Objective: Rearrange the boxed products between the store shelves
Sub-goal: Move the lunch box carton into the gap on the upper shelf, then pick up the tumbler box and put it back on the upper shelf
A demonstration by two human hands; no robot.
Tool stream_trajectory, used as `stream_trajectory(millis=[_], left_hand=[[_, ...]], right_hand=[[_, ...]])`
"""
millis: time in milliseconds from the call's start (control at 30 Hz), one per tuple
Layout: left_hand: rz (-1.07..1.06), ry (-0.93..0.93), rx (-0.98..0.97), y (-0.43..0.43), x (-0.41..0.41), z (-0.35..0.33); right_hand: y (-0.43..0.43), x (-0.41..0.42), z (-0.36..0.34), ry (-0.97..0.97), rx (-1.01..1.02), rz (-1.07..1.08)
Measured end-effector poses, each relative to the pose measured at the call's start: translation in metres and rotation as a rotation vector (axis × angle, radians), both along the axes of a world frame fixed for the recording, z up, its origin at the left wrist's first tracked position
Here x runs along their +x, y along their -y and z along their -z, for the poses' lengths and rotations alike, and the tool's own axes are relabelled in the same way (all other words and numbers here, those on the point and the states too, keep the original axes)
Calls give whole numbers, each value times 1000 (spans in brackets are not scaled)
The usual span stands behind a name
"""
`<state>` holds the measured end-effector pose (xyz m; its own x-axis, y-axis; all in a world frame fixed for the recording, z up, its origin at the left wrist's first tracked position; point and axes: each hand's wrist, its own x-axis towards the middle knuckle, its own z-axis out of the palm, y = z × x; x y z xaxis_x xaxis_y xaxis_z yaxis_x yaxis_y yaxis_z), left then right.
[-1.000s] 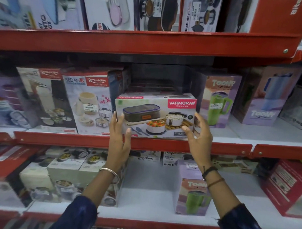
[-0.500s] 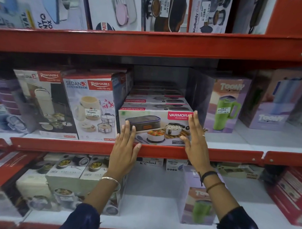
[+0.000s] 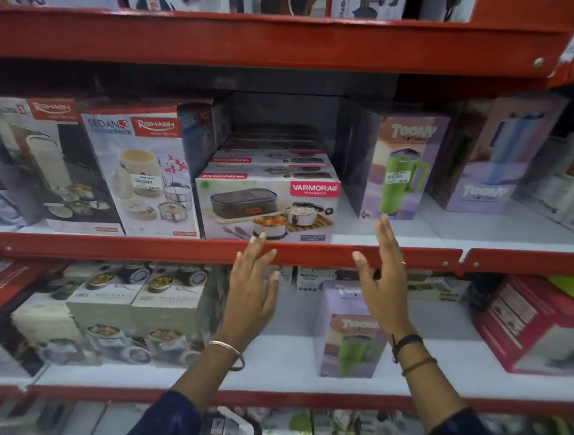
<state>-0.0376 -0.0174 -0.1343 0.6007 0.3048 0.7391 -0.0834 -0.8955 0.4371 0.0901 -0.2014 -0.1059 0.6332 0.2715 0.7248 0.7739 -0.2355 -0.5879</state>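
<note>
Setting: store racking with red steel rails (image 3: 213,251) and white shelf boards, boxed kitchenware on every level.
Task's thing: Varmora box (image 3: 267,210), front of a row of the same boxes, flush on the middle shelf just behind the rail, touching the Rishabh box (image 3: 140,173) on its left; a bare gap separates it from the Toony box (image 3: 399,166) on its right.
Handling: likely stiff printed card with steel containers inside, so probably moderately heavy and smooth-faced; best taken by both short ends, palms flat, as the gap on the right gives room for fingers.
Left hand (image 3: 252,294): spread wide, holding nothing, fingertips at the rail just under the box's lower edge; whether they touch it I cannot tell.
Right hand (image 3: 382,285): spread wide, nothing in its grip, raised before the gap, clear of the box.
Lower shelf: more lunch-box cartons, and a second Toony carton (image 3: 346,336) beneath the right wrist.
</note>
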Motion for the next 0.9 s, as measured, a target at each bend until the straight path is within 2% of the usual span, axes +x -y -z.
stream_trajectory(millis=[100,200,333,433,533,600,700,900], left_hand=[[107,-63,11,37,6,29],[186,-172,-122,66,15,66],[255,-334,-269,91,30,106],[256,-443,-450,108,39,125],[221,-422,-692,118,46,125],[150,-380,-763,118,49,124],[83,-317,-741,118,46,123],[119,-176,-754,124,25,115]], right_hand=[[37,-12,37,-182,123,17],[69,-14,80,-360,168,40],[88,-6,113,-729,148,-1],[86,1,124,-923,103,-144],[86,12,137,-1033,132,-264],[87,13,134,-1061,195,-271],[91,17,144,-1044,241,-279],[108,1,138,-943,288,-304]])
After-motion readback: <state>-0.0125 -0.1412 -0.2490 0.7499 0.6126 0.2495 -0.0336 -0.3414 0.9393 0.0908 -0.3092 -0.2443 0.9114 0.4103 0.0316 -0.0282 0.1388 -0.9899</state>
